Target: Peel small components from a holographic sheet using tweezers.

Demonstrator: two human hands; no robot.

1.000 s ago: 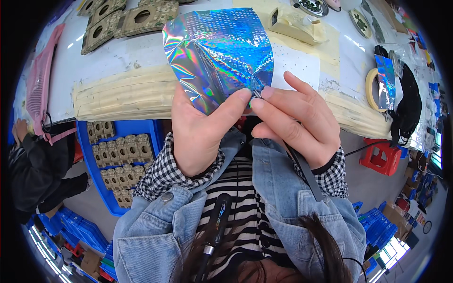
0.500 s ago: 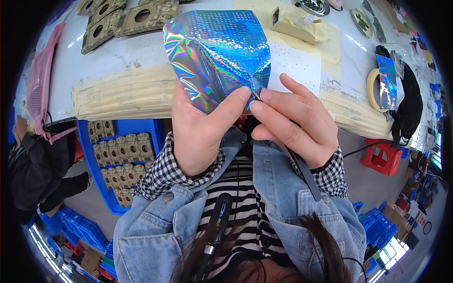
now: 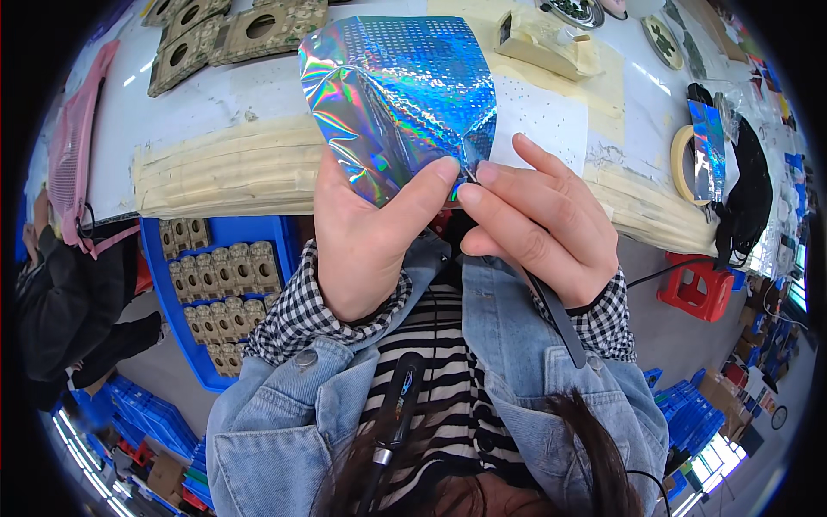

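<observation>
A shiny blue holographic sheet, covered with rows of tiny squares along its upper part, is bent and creased over my left hand. My left thumb presses on its near edge; the fingers behind it are hidden. Between the thumb and fingertips of my right hand is a pair of dark tweezers, its metal tip touching the sheet beside my left thumb. The tweezers' rear end sticks out below my right palm, toward my sleeve.
Camouflage-patterned pieces with round holes lie at the back left. Similar pieces fill a blue tray below the table edge. A white paper with tiny specks, a tape roll and a beige holder are on the table. A co-worker sits left.
The sheet and my right hand have shifted very slightly to the right. Both grips stay the same.
</observation>
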